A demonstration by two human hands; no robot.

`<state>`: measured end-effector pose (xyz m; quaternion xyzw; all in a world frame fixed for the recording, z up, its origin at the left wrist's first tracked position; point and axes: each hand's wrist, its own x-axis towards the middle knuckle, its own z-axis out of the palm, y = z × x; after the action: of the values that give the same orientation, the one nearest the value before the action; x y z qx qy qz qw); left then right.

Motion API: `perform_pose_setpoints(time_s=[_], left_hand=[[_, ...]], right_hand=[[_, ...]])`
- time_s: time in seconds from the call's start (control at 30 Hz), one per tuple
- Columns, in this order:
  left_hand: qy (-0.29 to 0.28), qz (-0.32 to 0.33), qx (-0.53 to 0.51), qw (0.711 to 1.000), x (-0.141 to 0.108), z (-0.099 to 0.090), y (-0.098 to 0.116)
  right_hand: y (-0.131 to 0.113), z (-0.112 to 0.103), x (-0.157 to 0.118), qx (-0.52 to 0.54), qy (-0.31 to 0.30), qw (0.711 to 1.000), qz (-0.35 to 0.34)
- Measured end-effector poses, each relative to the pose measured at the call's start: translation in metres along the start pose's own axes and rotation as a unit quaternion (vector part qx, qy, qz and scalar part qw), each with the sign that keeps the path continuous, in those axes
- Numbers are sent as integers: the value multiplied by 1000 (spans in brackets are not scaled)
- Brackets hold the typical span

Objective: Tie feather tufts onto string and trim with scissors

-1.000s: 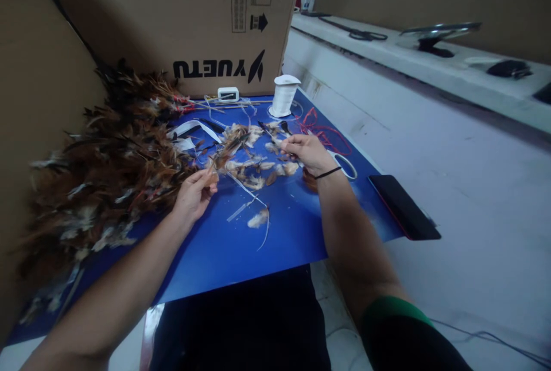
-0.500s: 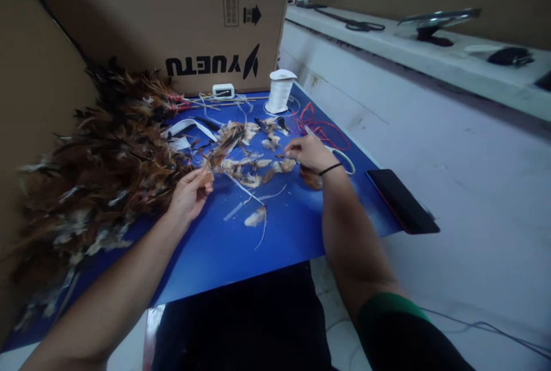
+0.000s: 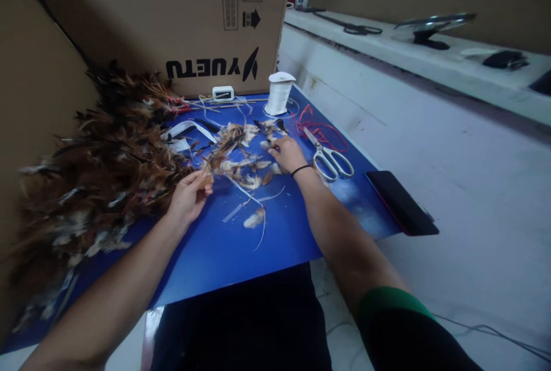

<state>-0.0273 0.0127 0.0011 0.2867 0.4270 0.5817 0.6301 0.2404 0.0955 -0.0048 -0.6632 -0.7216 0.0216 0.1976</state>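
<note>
My left hand (image 3: 191,190) is closed in a pinch on a bunch of brown feathers (image 3: 216,158), whose tips point away toward the back right. Over the loose feathers (image 3: 247,165) on the blue table, my right hand (image 3: 287,154) has its fingers bent together; what they hold, if anything, is hidden. A thin white ribbon (image 3: 243,188) runs from near the left fingertips toward a small pale feather (image 3: 253,219) lying nearer to me. White-handled scissors (image 3: 329,158) rest to the right of my right hand.
A big heap of brown feathers (image 3: 116,158) covers the table's left side. At the back stand a white ribbon spool (image 3: 279,94) and a small white device (image 3: 222,93), before a cardboard box (image 3: 193,15). Red string (image 3: 321,130) and a black phone (image 3: 402,201) lie at right.
My right hand has moved left and slightly away from me, onto the loose feathers, uncovering the scissors. My left hand stays in place with its feathers.
</note>
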Motion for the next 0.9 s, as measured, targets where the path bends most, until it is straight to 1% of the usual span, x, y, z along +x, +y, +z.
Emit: perform_pose_setpoints(time_s=[0.1, 0.17, 0.23, 0.33, 0.4, 0.43, 0.53, 0.6, 0.67, 0.7, 0.77, 0.9], left_hand=[[-1, 2, 2, 1000, 1, -1, -1], [-4, 6, -2, 1000, 2, -2, -1], [-11, 9, -7, 1000, 2, -2, -1], [-19, 10, -8, 1000, 1, -1, -1], [-17, 8, -4, 1000, 0, -1, 0], [-13, 5, -2, 1000, 0, 0, 0], [0, 2, 1, 1000, 0, 0, 0], [6, 1, -4, 1000, 1, -1, 0], [6, 0, -8, 1000, 1, -2, 0], [5, -1, -9, 1000, 1, -2, 1], [6, -2, -12, 1000, 1, -2, 1], [17, -2, -15, 1000, -1, 0, 3]], right_hand=[[-6, 3, 2, -18, 8, 1000, 1], [-8, 2, 2, -9, 18, 1000, -4], [-8, -1, 2, 35, 32, 999, -5], [-6, -8, 0, 160, 63, 985, -2], [-6, -13, -3, 278, 67, 958, 12], [-7, -15, -6, 342, 57, 938, 23], [-17, -26, -14, 503, -6, 862, 53], [-25, -33, -20, 564, -53, 823, 52], [-33, -39, -25, 592, -99, 799, 40], [-36, -42, -27, 597, -120, 793, 34], [-40, -45, -30, 591, -147, 793, 20], [-45, -48, -34, 554, -159, 817, 7]])
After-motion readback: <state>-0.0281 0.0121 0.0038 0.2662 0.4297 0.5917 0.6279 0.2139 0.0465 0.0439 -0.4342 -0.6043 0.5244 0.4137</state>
